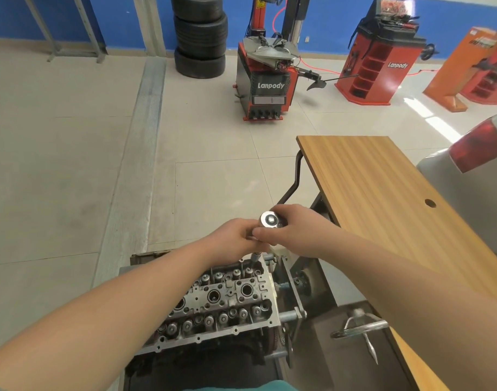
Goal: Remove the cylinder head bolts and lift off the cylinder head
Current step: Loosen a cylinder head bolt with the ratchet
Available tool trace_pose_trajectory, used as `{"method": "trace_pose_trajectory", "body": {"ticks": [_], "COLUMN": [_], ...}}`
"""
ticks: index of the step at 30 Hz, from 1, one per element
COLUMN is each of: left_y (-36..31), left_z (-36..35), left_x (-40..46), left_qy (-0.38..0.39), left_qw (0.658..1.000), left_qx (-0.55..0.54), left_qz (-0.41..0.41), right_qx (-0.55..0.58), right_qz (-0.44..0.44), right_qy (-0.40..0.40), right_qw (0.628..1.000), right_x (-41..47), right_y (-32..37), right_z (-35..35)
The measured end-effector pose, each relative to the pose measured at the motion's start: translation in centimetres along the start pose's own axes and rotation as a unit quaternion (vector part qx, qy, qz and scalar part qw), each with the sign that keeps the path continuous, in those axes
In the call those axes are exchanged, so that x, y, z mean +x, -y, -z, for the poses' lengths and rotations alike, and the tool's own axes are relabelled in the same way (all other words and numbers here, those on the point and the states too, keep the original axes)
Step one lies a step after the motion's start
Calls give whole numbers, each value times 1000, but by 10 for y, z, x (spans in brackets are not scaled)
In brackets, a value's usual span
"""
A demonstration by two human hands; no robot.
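Cylinder head (222,301): on the engine stand, below both hands.
Left hand (232,235), right hand (286,228): both grip the ratchet (270,220).
Beside: wooden table (382,193), right; tyre changer (265,80) and tyre stack (200,35) well beyond.

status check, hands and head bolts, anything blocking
Both hands, left hand and right hand, grip the ratchet. Extension down at far end of cylinder head. Head still seated. Nothing blocking.

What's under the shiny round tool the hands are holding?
Below the ratchet head a thin extension bar runs down to the far end of the cylinder head. Both hands, left and right, grip the tool. The bar's tip and any bolt are hidden.
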State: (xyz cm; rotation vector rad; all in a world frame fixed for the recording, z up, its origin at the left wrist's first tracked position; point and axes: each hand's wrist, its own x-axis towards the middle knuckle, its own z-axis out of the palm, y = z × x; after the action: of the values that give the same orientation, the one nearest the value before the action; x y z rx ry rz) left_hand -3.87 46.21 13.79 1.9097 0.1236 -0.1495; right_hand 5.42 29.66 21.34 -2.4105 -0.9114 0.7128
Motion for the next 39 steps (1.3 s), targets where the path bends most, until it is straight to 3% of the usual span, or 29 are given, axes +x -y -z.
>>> {"method": "trace_pose_trajectory", "body": {"ticks": [9, 28, 39], "left_y": [27, 34, 27], "left_z": [-16, -26, -53], "left_x": [15, 15, 14], "left_qy": [-3, 11, -48], "left_qw": [1000, 999, 997], "left_qx": [-26, -36, -22], "left_qz": [14, 23, 57], "right_qx": [-125, -155, -313], "right_qz": [26, 79, 164], "right_qy": [-3, -10, -59], "right_qw": [992, 985, 934], "right_x": [9, 14, 11], "right_y": [-10, -29, -42], "right_z": [-5, -14, -16]}}
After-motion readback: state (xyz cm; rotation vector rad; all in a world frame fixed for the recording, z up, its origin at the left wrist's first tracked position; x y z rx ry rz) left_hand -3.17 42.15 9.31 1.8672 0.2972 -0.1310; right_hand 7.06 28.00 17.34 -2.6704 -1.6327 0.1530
